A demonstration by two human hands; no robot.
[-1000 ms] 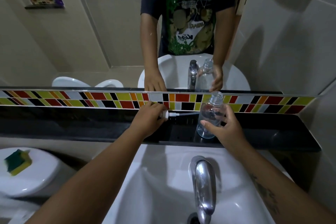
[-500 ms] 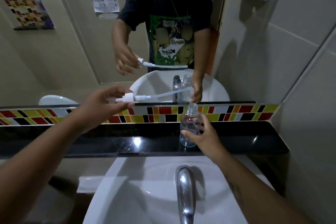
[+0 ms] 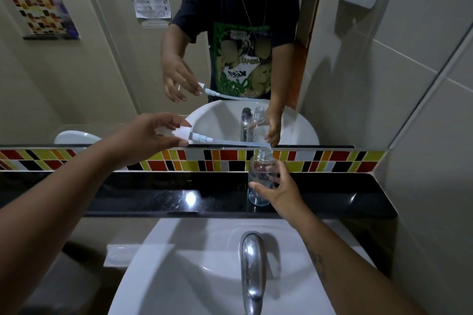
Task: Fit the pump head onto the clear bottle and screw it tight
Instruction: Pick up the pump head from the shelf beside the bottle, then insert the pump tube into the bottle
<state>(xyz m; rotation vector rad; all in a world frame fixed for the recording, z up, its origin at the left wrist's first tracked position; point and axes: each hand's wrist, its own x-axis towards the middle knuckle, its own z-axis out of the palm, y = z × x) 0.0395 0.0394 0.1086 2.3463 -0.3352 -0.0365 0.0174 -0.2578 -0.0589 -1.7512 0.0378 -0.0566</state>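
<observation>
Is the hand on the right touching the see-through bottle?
Touching. The head view shows the right hand wrapped around the lower part of the bottle, fingers pressed on its clear side.

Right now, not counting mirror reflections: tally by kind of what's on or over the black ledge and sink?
Clear bottle: 1, upright on the black ledge, right hand around it
Pump head: 1, in the left hand, tube tip at the bottle mouth
Faucet: 1
Total: 3

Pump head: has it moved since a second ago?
Yes. The pump head in the left hand rose from the black ledge to above the tile strip.
</observation>
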